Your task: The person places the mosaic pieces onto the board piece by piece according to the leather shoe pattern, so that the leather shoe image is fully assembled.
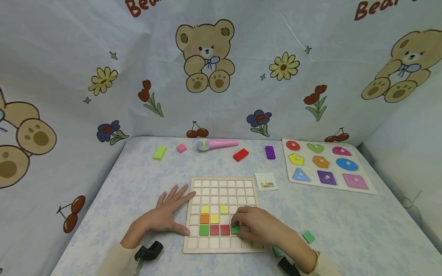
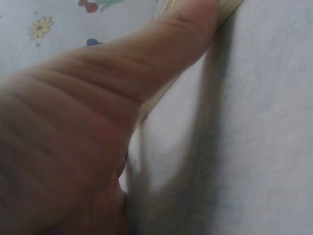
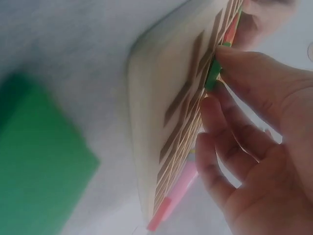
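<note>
Left fingers [image 1: 172, 194]: straight and spread wide; the left hand [image 1: 162, 217] has its index tip and thumb at the board's left edge.
Lime block [image 1: 159, 153]: beyond the board, off its far left corner.
Pink block [image 1: 181, 148]: beyond the board, slightly left of its far left corner.
Board [image 1: 214, 190]: a pale grid with tiles in several cells.
Second column of board: yellow curved tile [image 1: 205, 209], orange tile [image 1: 204, 219], green tile [image 1: 204, 230], far to near.
Third column of board: yellow tile [image 1: 214, 219], then red tile [image 1: 214, 230].
Fourth column of board: second yellow curved tile [image 1: 224, 209]; nearer, second red tile [image 1: 225, 230].
Microphone [image 1: 221, 143]: lying beyond the board's far edge.
Held tile [image 1: 236, 229]: green, at the board's fifth column, beside the second red tile; whether fully seated, cannot tell.
Right hand [image 1: 259, 224]: over the board's right side, thumb and fingers narrow, pinching the held tile.
Red block [image 1: 240, 155]: beyond the board's far edge, toward its right.
Card [image 1: 266, 181]: just right of the board's far right corner.
Purple block [image 1: 270, 152]: beyond the board's far right corner.
Loose green tiles [image 1: 309, 237]: two, right of the board's near right corner.
Puzzle [image 1: 308, 166]: well right of the board, shapes inset.
</note>
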The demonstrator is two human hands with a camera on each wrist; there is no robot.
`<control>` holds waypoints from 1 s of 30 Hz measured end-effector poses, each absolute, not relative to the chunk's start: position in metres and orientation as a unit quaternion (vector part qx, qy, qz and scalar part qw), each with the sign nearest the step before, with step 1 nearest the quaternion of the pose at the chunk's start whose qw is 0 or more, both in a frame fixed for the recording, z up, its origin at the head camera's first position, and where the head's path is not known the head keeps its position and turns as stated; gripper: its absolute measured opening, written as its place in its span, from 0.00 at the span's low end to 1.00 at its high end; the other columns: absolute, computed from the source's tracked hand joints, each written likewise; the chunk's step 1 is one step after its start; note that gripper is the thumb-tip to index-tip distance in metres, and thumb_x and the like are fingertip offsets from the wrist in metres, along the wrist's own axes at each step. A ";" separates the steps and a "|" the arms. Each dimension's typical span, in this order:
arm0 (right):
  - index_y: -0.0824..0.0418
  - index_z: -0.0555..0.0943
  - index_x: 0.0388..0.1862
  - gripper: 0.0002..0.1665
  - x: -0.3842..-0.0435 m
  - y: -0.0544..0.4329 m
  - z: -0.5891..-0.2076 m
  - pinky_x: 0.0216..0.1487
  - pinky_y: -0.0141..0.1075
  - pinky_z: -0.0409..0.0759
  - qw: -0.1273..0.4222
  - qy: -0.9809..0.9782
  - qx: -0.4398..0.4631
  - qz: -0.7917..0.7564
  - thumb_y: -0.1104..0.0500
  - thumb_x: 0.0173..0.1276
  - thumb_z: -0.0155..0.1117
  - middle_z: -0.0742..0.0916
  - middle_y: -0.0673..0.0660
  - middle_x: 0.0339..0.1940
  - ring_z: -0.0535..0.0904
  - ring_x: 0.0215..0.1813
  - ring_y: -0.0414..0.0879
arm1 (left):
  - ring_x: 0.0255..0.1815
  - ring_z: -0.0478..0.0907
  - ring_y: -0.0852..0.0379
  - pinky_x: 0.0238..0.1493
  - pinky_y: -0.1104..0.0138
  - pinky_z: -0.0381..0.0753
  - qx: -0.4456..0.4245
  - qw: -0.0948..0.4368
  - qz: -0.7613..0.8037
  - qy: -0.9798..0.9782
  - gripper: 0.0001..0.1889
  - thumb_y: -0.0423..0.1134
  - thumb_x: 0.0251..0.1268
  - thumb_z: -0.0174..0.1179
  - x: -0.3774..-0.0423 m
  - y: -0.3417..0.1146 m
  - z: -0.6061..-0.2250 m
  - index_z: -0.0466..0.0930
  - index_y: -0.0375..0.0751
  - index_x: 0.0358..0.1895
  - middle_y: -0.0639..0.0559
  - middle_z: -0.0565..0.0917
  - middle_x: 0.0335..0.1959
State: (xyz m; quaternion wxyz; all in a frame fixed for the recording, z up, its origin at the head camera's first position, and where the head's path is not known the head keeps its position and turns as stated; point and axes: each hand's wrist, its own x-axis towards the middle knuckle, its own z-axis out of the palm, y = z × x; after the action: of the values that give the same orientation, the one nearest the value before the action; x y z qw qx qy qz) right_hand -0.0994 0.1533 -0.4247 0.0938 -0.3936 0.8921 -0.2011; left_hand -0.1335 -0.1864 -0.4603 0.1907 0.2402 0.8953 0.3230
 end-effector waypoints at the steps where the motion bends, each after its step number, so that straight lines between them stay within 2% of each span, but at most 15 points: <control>1: 0.49 0.85 0.42 0.06 -0.100 0.152 -0.425 0.41 0.27 0.76 0.092 0.891 -0.397 -0.199 0.57 0.67 0.70 0.84 0.43 0.41 0.71 0.35 0.32 | 0.82 0.26 0.35 0.72 0.33 0.25 0.241 0.190 0.324 0.895 0.61 0.61 0.42 0.78 -0.134 -0.186 -0.460 0.53 0.53 0.81 0.43 0.40 0.84; 6: 0.50 0.85 0.44 0.08 -0.102 0.148 -0.426 0.44 0.28 0.78 0.099 0.894 -0.393 -0.190 0.57 0.67 0.70 0.85 0.42 0.44 0.73 0.38 0.32 | 0.82 0.26 0.35 0.72 0.33 0.25 0.238 0.192 0.324 0.895 0.61 0.61 0.42 0.78 -0.133 -0.187 -0.462 0.53 0.54 0.81 0.44 0.40 0.84; 12: 0.48 0.86 0.44 0.08 -0.098 0.150 -0.426 0.42 0.28 0.77 0.110 0.896 -0.381 -0.199 0.58 0.67 0.70 0.85 0.41 0.44 0.73 0.36 0.32 | 0.82 0.26 0.35 0.72 0.34 0.25 0.235 0.192 0.322 0.897 0.61 0.61 0.41 0.79 -0.133 -0.186 -0.462 0.53 0.54 0.81 0.44 0.40 0.84; 20: 0.47 0.87 0.42 0.07 -0.095 0.152 -0.425 0.42 0.27 0.76 0.096 0.897 -0.390 -0.186 0.57 0.65 0.73 0.84 0.41 0.40 0.71 0.36 0.31 | 0.82 0.25 0.36 0.72 0.33 0.25 0.232 0.192 0.315 0.900 0.61 0.62 0.41 0.78 -0.134 -0.187 -0.462 0.53 0.55 0.81 0.45 0.40 0.84; 25: 0.47 0.86 0.39 0.08 -0.099 0.149 -0.424 0.38 0.26 0.76 0.116 0.901 -0.364 -0.207 0.58 0.63 0.74 0.83 0.41 0.38 0.73 0.34 0.32 | 0.82 0.26 0.35 0.72 0.34 0.24 0.232 0.190 0.321 0.898 0.61 0.62 0.41 0.79 -0.134 -0.188 -0.461 0.53 0.54 0.81 0.44 0.40 0.84; 30: 0.47 0.86 0.38 0.08 -0.102 0.149 -0.423 0.38 0.27 0.77 0.136 0.902 -0.346 -0.218 0.58 0.61 0.76 0.83 0.41 0.39 0.75 0.36 0.33 | 0.82 0.26 0.35 0.72 0.33 0.24 0.232 0.190 0.322 0.898 0.61 0.61 0.41 0.79 -0.133 -0.187 -0.461 0.53 0.54 0.81 0.44 0.40 0.84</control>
State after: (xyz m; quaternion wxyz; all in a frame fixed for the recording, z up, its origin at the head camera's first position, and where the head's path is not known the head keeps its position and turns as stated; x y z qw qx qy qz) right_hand -0.1018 0.1489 -0.4226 0.1360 -0.3458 0.9024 -0.2184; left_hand -0.1331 -0.1865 -0.4611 0.1905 0.2325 0.8976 0.3224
